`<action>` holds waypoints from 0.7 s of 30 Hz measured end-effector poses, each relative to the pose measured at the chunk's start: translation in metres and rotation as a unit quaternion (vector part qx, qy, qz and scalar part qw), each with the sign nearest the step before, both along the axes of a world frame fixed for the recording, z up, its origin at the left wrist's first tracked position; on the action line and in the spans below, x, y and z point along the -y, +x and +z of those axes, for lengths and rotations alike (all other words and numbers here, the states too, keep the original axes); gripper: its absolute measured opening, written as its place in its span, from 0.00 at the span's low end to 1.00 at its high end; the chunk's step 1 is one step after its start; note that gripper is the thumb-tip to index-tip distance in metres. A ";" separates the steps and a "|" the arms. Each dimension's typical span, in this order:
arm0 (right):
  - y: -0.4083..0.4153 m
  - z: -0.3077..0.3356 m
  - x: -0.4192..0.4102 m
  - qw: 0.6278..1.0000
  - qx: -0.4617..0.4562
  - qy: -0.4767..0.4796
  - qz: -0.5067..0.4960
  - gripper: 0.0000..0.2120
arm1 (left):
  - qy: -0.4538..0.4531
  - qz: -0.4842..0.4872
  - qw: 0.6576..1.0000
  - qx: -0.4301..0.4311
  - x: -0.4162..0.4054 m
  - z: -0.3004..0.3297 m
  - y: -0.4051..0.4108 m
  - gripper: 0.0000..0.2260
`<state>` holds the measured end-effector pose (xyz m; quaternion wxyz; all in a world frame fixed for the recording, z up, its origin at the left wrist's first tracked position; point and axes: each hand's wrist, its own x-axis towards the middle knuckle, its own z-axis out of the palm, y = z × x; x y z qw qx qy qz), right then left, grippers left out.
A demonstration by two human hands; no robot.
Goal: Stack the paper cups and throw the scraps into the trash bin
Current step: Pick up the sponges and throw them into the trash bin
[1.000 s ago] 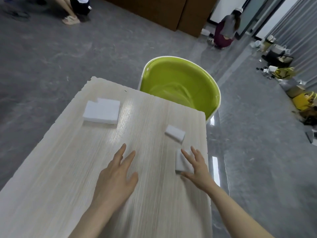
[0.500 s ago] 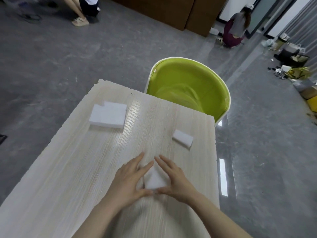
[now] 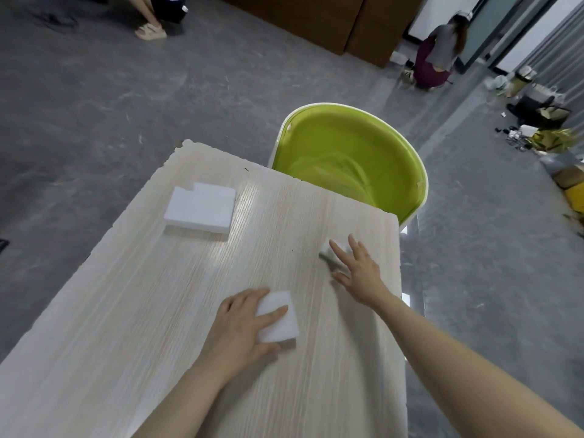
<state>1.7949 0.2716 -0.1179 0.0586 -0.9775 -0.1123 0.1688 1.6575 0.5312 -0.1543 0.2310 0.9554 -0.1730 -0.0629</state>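
My left hand point(image 3: 240, 324) grips a white foam block point(image 3: 279, 317) just above the pale wooden table point(image 3: 126, 311), thumb across its top. Further right, my right hand point(image 3: 360, 273) lies with straight fingers spread over a small white foam scrap point(image 3: 325, 248) near the table's right edge; most of that scrap is hidden under the fingers. A larger notched white foam piece point(image 3: 200, 207) lies at the table's far left. Beyond the far edge stands a green trash bin point(image 3: 347, 159) with a white rim, its mouth open. No paper cups are in view.
Grey floor surrounds the table. Two people crouch in the background, one at the top left point(image 3: 158, 14) and one at the top right point(image 3: 439, 55). Bags and clutter point(image 3: 543, 121) line the right wall.
The foam block that both hands held is now in my left hand alone. My right hand has moved forward and right onto the small scrap.
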 end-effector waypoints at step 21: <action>-0.095 0.080 -0.059 0.943 0.150 0.238 0.179 0.27 | -0.170 0.329 0.920 0.126 -0.037 0.087 -0.078 0.26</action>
